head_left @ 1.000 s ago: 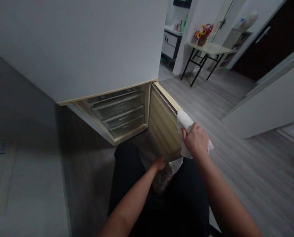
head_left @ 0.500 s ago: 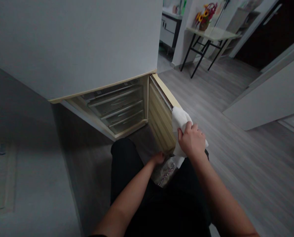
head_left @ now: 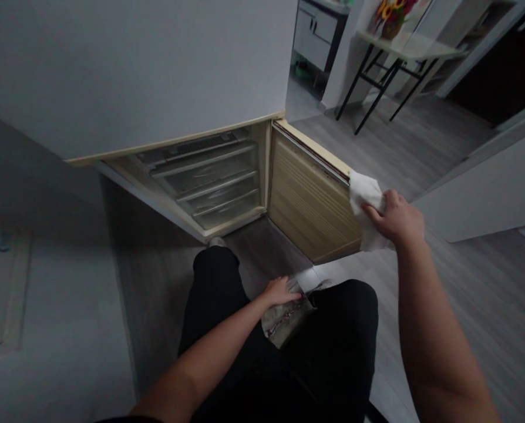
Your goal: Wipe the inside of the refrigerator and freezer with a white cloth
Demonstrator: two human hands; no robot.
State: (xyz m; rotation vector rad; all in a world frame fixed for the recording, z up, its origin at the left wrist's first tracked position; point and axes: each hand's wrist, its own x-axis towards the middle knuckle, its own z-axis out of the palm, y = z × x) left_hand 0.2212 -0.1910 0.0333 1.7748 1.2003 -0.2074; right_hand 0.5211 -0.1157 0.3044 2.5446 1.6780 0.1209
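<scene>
My right hand [head_left: 401, 218] grips a white cloth [head_left: 368, 192], which is draped over the outer edge of the open freezer door [head_left: 315, 194]. The door's ribbed, yellowed inner panel faces me. Between my knees is my left hand [head_left: 282, 292], thumb and fingers apart, at a greyish patterned piece [head_left: 284, 323] whose kind I cannot make out. Left of the door, clear-fronted drawers [head_left: 222, 176] fill the freezer compartment.
A tall white upper door [head_left: 157, 70] stands above the compartment. My dark-trousered knees [head_left: 346, 317] are close below the open door. Behind to the right stands a folding table [head_left: 412, 47] with flowers, and a white panel [head_left: 487, 182] is at the right.
The freezer door has swung wider to the right, with my right hand and the cloth at its edge. My left hand has moved away from the door's lower corner, slightly downward.
</scene>
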